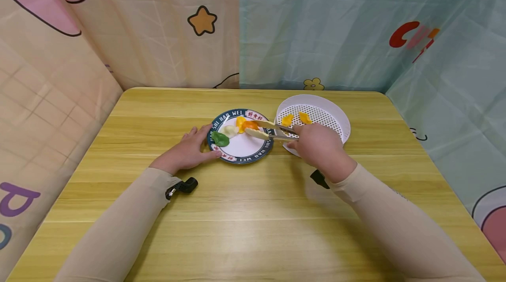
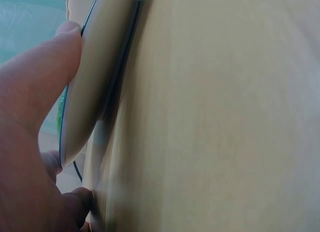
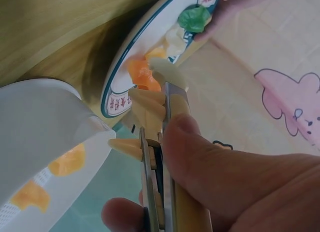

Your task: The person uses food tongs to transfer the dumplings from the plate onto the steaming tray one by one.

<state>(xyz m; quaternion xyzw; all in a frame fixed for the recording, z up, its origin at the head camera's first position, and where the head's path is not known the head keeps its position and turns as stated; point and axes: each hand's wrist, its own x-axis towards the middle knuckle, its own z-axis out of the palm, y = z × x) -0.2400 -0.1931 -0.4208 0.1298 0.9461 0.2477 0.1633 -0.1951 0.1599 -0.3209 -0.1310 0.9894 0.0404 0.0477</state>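
Note:
My right hand (image 1: 322,148) grips a pair of food tongs (image 3: 167,142) with pale tips and metal arms. Their tips reach over the right side of a round plate (image 1: 247,152) with a dark patterned rim, close by an orange dumpling-shaped piece (image 1: 250,125); whether they touch it I cannot tell. Beside that piece lie a yellow one (image 1: 240,122), a white one (image 1: 229,131) and a green one (image 1: 219,139). With fingers spread, my left hand (image 1: 191,148) touches the plate's left edge, and its thumb (image 2: 65,47) rests against the rim.
Right of the plate stands a white round basket (image 1: 341,119) with a perforated bottom, partly covered by my right hand. Inside are yellow pieces (image 1: 305,117). The wooden table (image 1: 237,211) ends at printed curtains (image 1: 316,31) behind and at the sides.

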